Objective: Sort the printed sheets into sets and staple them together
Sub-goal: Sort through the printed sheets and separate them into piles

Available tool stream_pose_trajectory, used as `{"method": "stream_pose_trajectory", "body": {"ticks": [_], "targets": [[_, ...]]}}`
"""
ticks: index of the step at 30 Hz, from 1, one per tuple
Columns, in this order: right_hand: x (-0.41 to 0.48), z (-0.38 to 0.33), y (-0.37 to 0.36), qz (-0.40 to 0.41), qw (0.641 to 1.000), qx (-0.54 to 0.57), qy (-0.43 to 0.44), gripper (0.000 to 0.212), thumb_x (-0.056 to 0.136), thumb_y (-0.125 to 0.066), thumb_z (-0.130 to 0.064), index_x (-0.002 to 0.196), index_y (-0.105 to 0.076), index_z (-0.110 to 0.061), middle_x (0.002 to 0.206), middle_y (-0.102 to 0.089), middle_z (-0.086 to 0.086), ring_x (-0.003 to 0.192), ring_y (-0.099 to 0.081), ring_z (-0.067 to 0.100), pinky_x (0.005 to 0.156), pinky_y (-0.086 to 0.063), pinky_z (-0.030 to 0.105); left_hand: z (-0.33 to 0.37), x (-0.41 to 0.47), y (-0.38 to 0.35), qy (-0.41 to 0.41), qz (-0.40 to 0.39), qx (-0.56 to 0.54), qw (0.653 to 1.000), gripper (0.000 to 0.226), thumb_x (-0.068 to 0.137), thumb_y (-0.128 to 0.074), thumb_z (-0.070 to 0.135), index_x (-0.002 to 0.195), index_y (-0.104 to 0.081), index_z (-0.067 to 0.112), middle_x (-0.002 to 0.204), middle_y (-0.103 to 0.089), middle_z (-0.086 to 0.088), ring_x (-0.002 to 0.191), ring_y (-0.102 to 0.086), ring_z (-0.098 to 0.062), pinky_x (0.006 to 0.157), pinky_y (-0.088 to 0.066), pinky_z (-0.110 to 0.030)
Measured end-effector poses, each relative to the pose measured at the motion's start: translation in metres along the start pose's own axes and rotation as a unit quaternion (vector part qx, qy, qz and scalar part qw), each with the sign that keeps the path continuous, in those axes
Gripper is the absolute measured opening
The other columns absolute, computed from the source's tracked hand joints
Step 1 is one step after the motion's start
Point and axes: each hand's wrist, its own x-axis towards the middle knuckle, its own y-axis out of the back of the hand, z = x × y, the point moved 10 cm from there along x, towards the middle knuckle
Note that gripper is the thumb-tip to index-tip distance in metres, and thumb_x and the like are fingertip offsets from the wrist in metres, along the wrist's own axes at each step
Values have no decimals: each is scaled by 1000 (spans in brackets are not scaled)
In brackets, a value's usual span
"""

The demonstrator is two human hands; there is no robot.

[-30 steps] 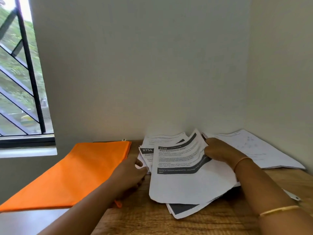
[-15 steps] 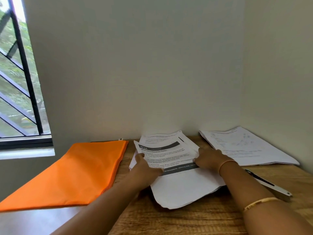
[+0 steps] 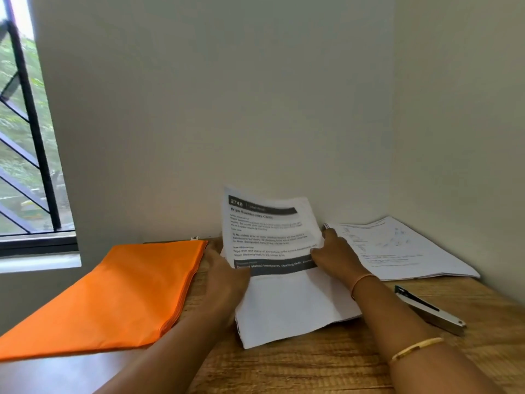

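A stack of printed sheets (image 3: pixel 287 302) with a dark header and footer band stands tilted up off the wooden table (image 3: pixel 284 368), its bottom edge near the table. My left hand (image 3: pixel 224 280) grips the stack's left edge. My right hand (image 3: pixel 335 257) grips its right edge. A second pile of printed sheets (image 3: pixel 403 251) lies flat at the back right. A metal stapler (image 3: pixel 429 309) lies on the table to the right of my right forearm.
An orange zip folder (image 3: pixel 113 294) lies on the left part of the table, reaching past its left edge. Walls close in behind and on the right. A barred window (image 3: pixel 25 137) is at the left.
The spread sheets were gathered into one stack, and both hands have lifted its top edge up off the table. The stapler has come into view on the right.
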Motion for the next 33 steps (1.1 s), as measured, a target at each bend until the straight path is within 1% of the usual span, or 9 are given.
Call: {"method": "stream_pose_trajectory", "body": {"ticks": [3, 6, 9, 15, 19, 21, 24, 29, 33], "targets": [[-1, 3, 5, 32, 988, 147, -24, 25, 86, -53, -10, 107, -40, -17, 103, -58, 2, 82, -53, 12, 61, -41, 23, 14, -3, 13, -53, 23, -29, 998, 68, 79, -74, 11, 126, -28, 27, 98, -57, 9, 83, -60, -7, 60, -49, -22], [-7, -4, 9, 44, 968, 245, -30, 13, 88, -55, -11, 99, -52, -18, 92, -59, -4, 79, -54, 7, 61, -40, 20, 25, -8, 25, -89, 43, -38, 994, 50, 80, -71, 7, 110, -38, 29, 97, -58, 10, 81, -60, -3, 54, -47, -14], [-16, -20, 22, 65, 957, 283, -7, 17, 90, -54, -7, 81, -61, -20, 84, -63, -5, 77, -57, 10, 66, -44, 20, 38, -14, 33, -126, 55, -37, 990, 49, 82, -66, -1, 114, -39, 24, 95, -57, 9, 79, -58, -4, 52, -47, -12], [-33, -48, 47, 104, 934, 339, 41, 16, 93, -53, -9, 84, -59, -21, 86, -63, -3, 80, -58, 10, 72, -47, 23, 68, -21, 44, -189, 71, -24, 979, 43, 83, -60, -6, 111, -41, 20, 92, -58, 6, 76, -57, -4, 50, -46, -7], [-41, -64, 62, 109, 923, 362, 69, 12, 94, -54, -10, 88, -59, -19, 91, -64, 2, 85, -59, 17, 83, -49, 32, 85, -26, 47, -219, 63, -28, 973, 43, 83, -62, -4, 113, -40, 18, 92, -58, 8, 76, -58, -4, 53, -47, -8], [-44, -65, 62, 102, 918, 377, 73, 8, 94, -54, -13, 91, -57, -20, 96, -64, 4, 88, -60, 17, 85, -50, 34, 84, -25, 49, -210, 43, -55, 975, 42, 82, -65, -2, 110, -43, 20, 95, -61, 4, 82, -62, -9, 61, -54, -17], [-49, -60, 49, 58, 911, 403, 55, 7, 93, -56, -21, 98, -51, -22, 107, -63, 6, 97, -61, 21, 90, -51, 40, 68, -21, 44, -136, -32, -151, 979, 35, 80, -67, 1, 107, -53, 18, 104, -67, -10, 90, -67, -28, 73, -58, -41], [-55, -61, 37, 41, 921, 383, 56, 18, 95, -53, -23, 113, -49, -25, 112, -62, 1, 103, -59, 17, 90, -49, 34, 51, -21, 35, -47, -113, -200, 972, 47, 67, -71, 9, 112, -59, 8, 104, -70, -16, 84, -70, -28, 63, -59, -35], [-54, -68, 39, 32, 922, 382, 60, 19, 96, -52, -21, 114, -53, -23, 111, -64, 1, 101, -60, 18, 86, -51, 33, 56, -23, 32, -37, -154, -182, 970, 40, 79, -64, 8, 118, -55, 9, 107, -69, -14, 90, -68, -28, 66, -59, -35]]}}
